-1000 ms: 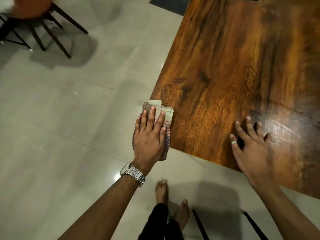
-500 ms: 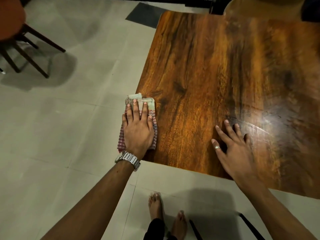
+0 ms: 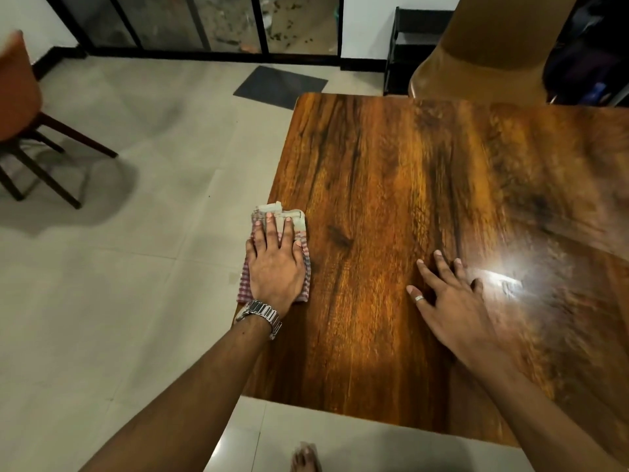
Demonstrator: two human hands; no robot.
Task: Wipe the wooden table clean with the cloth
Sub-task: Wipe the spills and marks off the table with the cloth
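Observation:
A glossy wooden table [image 3: 408, 185] with dark grain fills the right of the view. A folded red-checked cloth [image 3: 299, 223] lies on the table's left edge, hanging partly over it. My left hand [image 3: 276, 264], with a metal watch on the wrist, presses flat on the cloth with straight fingers. My right hand [image 3: 452, 298], wearing a ring, rests flat on the tabletop with spread fingers, to the right of the cloth and apart from it.
Pale floor tiles [image 3: 119, 301] spread to the left. An orange chair [image 3: 20, 107] with dark legs stands at far left. A tan chair [image 3: 476, 56] sits behind the table's far edge. A dark mat [image 3: 280, 85] lies near glass doors. My bare foot [image 3: 305, 459] shows below.
My left hand has slid the cloth forward along the table's left edge. The view has tilted up, showing the far edge and the room. My right hand stays flat on the top.

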